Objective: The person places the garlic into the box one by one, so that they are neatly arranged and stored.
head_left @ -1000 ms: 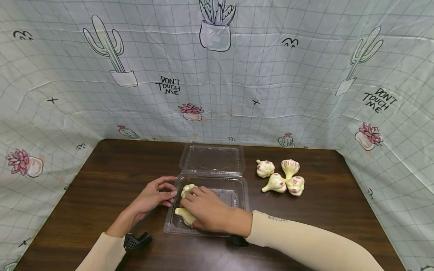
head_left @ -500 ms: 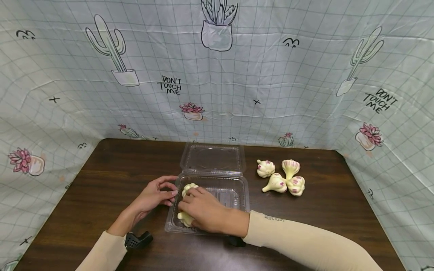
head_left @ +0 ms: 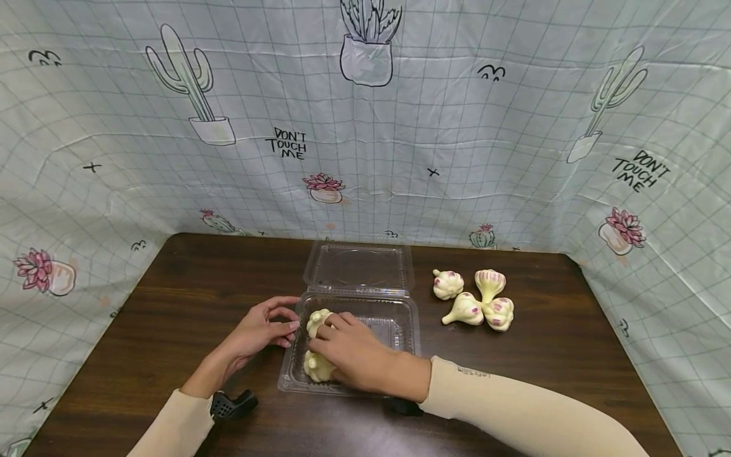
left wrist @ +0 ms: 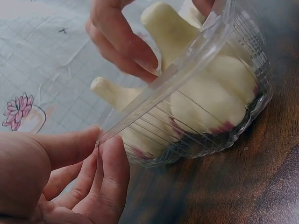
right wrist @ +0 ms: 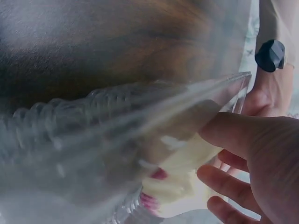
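Note:
In the head view, a clear plastic clamshell container (head_left: 288, 374) lies with its lid back. Two cream garlic bulbs with purple marks stand at its left side, stems up: a far bulb (head_left: 317, 320) and a near bulb (head_left: 318, 367). My right hand (head_left: 356, 355) reaches into the container and grips the near bulb, its fingers between the two bulbs and its thumb on the other side. At the left rim, my left hand (head_left: 259, 329) pinches the edge between thumb and fingers, as the left wrist view shows. Part of the near bulb is hidden behind the right hand.
Several garlic bulbs (head_left: 464, 310) lie in a cluster on the dark wooden table (head_left: 537, 381), right of the container. The lid (head_left: 360, 266) rests flat toward the back. A patterned cloth (head_left: 365, 146) hangs behind and at both sides.
The near bulb has turned from lying with its stem toward the left to standing stem up. My right hand has shifted slightly with it. The left hand stays at the rim.

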Motion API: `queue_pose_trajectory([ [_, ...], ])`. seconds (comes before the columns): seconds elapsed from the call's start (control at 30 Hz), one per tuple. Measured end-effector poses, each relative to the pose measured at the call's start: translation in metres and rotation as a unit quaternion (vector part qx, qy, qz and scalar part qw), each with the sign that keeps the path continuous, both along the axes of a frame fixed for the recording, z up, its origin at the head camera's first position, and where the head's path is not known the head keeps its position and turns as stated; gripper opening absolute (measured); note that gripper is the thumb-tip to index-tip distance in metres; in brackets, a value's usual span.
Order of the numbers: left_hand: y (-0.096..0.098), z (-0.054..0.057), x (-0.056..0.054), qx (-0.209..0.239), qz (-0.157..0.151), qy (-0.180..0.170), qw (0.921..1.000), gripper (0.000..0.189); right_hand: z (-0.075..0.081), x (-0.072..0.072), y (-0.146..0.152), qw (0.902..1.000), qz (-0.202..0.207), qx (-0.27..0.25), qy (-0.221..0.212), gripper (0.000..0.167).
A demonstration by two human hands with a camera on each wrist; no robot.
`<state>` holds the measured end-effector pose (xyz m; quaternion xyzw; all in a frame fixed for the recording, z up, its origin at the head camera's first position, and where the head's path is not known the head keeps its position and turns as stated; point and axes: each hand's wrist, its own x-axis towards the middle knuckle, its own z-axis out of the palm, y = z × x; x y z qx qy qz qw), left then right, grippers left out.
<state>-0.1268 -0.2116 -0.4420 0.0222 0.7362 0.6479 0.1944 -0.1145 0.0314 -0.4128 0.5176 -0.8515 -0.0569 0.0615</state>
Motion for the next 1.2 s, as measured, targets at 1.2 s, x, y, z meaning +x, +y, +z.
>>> queue_pose_trajectory([
  [1.2, 0.001, 0.000, 0.002, -0.003, 0.001, 0.007, 1.0000, 0.059, 0.030, 0.003, 0.046, 0.9938, -0.060, -0.067, 0.065, 0.053],
])
